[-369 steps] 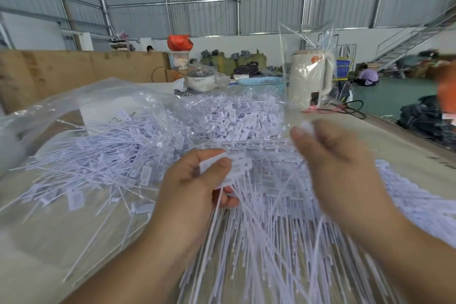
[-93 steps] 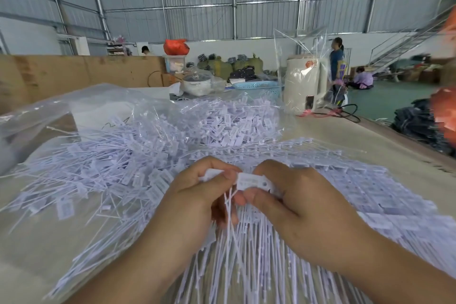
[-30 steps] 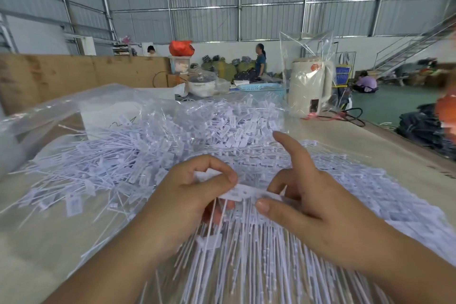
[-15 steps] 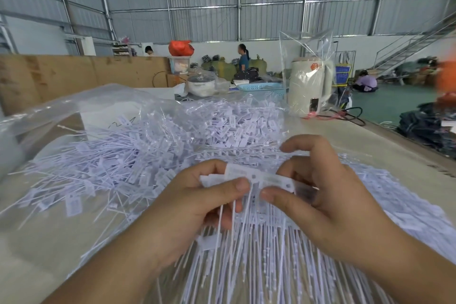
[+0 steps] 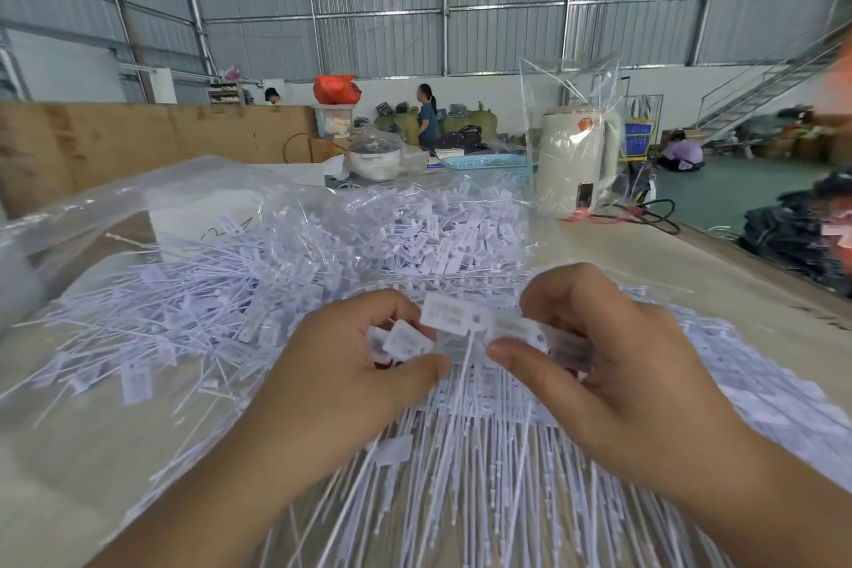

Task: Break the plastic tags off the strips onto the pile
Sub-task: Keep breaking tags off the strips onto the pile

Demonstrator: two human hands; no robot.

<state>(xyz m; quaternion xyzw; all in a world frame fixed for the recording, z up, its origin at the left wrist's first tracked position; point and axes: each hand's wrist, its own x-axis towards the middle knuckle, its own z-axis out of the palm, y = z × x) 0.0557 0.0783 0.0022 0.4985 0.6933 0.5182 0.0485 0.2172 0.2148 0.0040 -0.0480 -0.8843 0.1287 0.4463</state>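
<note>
Both my hands on 1 strip of tags

My left hand (image 5: 350,364) and right hand (image 5: 618,364) pinch the strip (image 5: 465,318); the pile (image 5: 258,272) lies far left.

- We see white plastic tags (image 5: 449,314) with faint grey print.
- A cream kettle (image 5: 574,157) bears an orange mark.
- The basket (image 5: 488,161) is light blue.

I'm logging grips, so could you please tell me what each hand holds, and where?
Both hold one white plastic tag strip by its flat label heads: left hand at its left end, right hand at its right.
</note>
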